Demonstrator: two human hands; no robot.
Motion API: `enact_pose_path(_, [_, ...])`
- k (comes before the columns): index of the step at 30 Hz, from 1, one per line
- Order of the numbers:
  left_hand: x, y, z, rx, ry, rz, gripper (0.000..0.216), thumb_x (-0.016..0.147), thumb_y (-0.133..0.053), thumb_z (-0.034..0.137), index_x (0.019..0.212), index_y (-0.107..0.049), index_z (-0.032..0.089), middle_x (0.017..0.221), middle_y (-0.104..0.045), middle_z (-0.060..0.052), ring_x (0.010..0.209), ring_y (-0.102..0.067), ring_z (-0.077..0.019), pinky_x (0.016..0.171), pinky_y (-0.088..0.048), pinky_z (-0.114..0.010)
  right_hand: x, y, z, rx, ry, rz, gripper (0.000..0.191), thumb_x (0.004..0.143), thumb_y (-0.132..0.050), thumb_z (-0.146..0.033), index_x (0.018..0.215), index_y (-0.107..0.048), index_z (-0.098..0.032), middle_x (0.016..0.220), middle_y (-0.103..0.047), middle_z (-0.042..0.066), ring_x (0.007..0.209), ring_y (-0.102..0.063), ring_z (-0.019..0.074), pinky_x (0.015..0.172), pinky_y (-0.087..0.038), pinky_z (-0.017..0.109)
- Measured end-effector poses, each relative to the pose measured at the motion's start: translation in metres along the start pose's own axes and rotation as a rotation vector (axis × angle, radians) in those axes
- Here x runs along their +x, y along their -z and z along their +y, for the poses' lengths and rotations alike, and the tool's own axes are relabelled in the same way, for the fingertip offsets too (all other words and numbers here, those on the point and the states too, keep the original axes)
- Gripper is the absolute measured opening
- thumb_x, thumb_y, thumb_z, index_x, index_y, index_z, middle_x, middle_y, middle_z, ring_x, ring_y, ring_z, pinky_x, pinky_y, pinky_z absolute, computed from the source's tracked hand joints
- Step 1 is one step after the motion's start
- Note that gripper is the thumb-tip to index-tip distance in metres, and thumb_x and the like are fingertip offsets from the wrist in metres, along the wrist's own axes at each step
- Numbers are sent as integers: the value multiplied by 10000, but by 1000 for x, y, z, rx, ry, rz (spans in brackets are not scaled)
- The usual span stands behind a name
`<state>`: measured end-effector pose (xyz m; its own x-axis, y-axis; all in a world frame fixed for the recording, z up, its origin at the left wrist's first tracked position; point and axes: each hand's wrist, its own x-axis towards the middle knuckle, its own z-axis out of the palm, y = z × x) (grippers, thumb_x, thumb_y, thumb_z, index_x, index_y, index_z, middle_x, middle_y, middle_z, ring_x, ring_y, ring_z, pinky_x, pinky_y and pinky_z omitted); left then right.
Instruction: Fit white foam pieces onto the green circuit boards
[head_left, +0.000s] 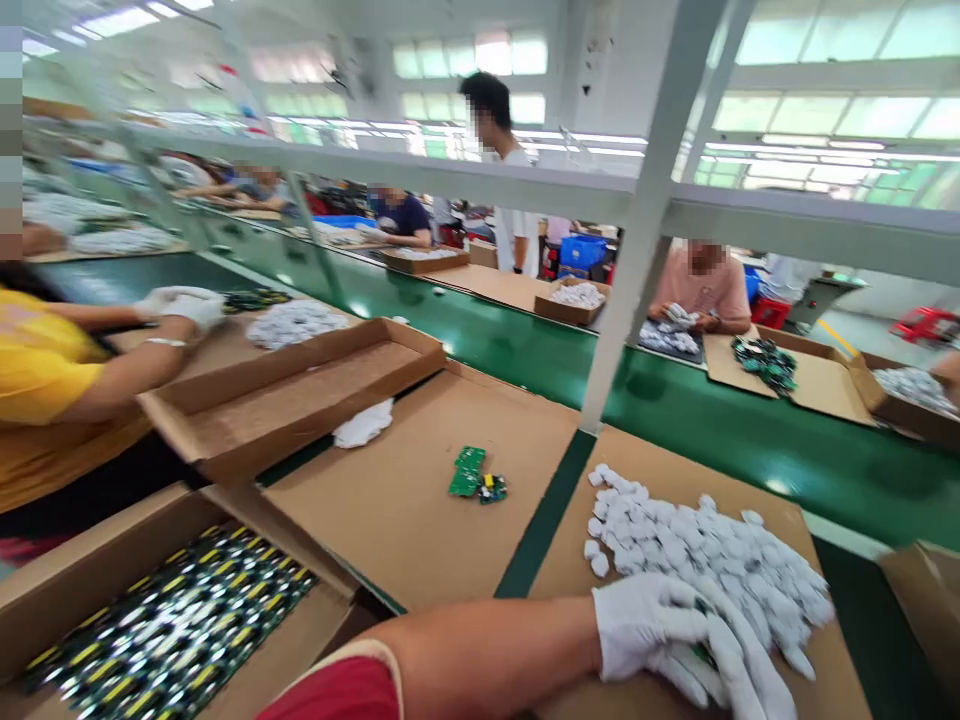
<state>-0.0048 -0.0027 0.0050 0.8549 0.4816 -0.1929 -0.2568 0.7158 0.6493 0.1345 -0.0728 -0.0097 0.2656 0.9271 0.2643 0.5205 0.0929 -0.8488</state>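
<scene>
My left hand, in a white glove, reaches in from the bottom middle, its fingers closed around a small green circuit board. Beside it my right hand, also gloved in white, closes on the same board from the other side. Most of the board is hidden by the fingers. Just beyond both hands lies a wide heap of small white round pieces on a cardboard sheet. To the left, a few loose green circuit boards rest on another cardboard sheet.
A box of circuit boards stands at lower left. Behind it are a shallow cardboard tray and a white cloth-like item. A co-worker in yellow works at left. A green conveyor and a white post lie ahead.
</scene>
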Motion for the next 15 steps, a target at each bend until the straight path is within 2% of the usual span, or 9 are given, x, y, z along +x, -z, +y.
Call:
enact_pose_path(2, [-8, -8, 6, 2, 8, -9, 518, 589, -799, 383, 1000, -612, 130, 807, -634, -64, 634, -654, -181, 586, -501, -285, -2, 0, -2, 200, -79, -122, 481, 886, -448, -535, 1247, -555, -236, 1271, -560, 74, 1223, -471, 274, 971, -464, 369])
enact_pose_path(4, [-12, -9, 9, -29, 24, -18, 492, 661, -752, 415, 1040, -569, 161, 827, -624, -50, 671, -669, -188, 585, -503, -266, -2, 1, -7, 335, -100, -119, 539, 898, -391, -563, 1301, -505, -225, 1327, -517, 74, 1240, -454, 260, 1032, -402, 388])
enact_pose_path(6, [-11, -6, 9, -59, 42, -27, 496, 698, -723, 437, 1084, -535, 189, 861, -617, -42, 705, -677, -192, 596, -508, -258, 1, 2, -14, 388, -128, -135, 556, 890, -424, -560, 1327, -475, -219, 1304, -540, 75, 1233, -462, 250, 1045, -386, 386])
enact_pose_path(10, [-10, 0, 4, -74, 66, -34, 472, 737, -698, 418, 1110, -530, 183, 904, -616, -52, 690, -663, -152, 606, -518, -242, 4, 1, -29, 347, -209, -158, 504, 881, -533, -449, 1332, -463, -235, 1244, -591, 54, 1198, -501, 227, 993, -445, 342])
enact_pose_path(15, [-9, 2, 0, -78, 37, -35, 334, 753, -692, 376, 973, -555, 164, 817, -604, -26, 658, -630, -121, 600, -522, -237, 0, -3, -25, 196, -117, -113, 479, 869, -558, -400, 1304, -501, -208, 1215, -611, 69, 1130, -554, 232, 946, -477, 320])
